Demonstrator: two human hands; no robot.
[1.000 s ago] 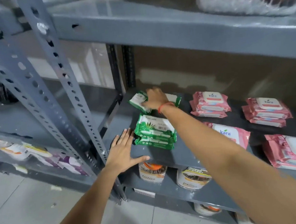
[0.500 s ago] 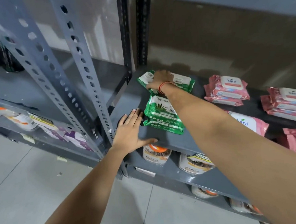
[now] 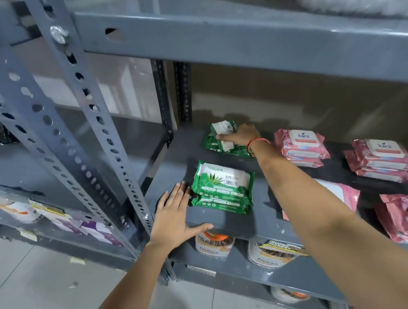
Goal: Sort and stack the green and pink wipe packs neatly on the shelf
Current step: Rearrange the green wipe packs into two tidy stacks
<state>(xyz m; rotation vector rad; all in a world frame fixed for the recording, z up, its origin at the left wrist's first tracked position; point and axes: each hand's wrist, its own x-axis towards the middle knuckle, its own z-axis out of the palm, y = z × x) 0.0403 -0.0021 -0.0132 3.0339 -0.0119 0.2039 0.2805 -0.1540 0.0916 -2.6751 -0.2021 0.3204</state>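
Observation:
At the back left of the grey shelf point(image 3: 227, 222), my right hand point(image 3: 241, 136) grips a tilted green wipe pack point(image 3: 217, 139). A neat stack of green packs point(image 3: 222, 188) lies nearer the front edge. My left hand point(image 3: 174, 216) rests flat on the shelf's front left corner, fingers spread, thumb hooked over the edge, beside the stack. To the right, pink packs sit in piles: one at the back point(image 3: 302, 147), one further right point(image 3: 382, 160), one at the front right point(image 3: 405, 220). My right forearm partly hides another pink pack point(image 3: 340, 191).
A perforated grey upright point(image 3: 92, 128) stands left of the shelf. The upper shelf board point(image 3: 238, 43) hangs low overhead. Round tubs point(image 3: 215, 245) sit on the level below. A neighbouring rack at the left holds small packets point(image 3: 45, 211). Pale floor tiles lie below.
My right hand has drawn the back green pack to the left and tilted it. The camera has tipped upward, bringing the upper shelf into view. My left hand stays on the corner.

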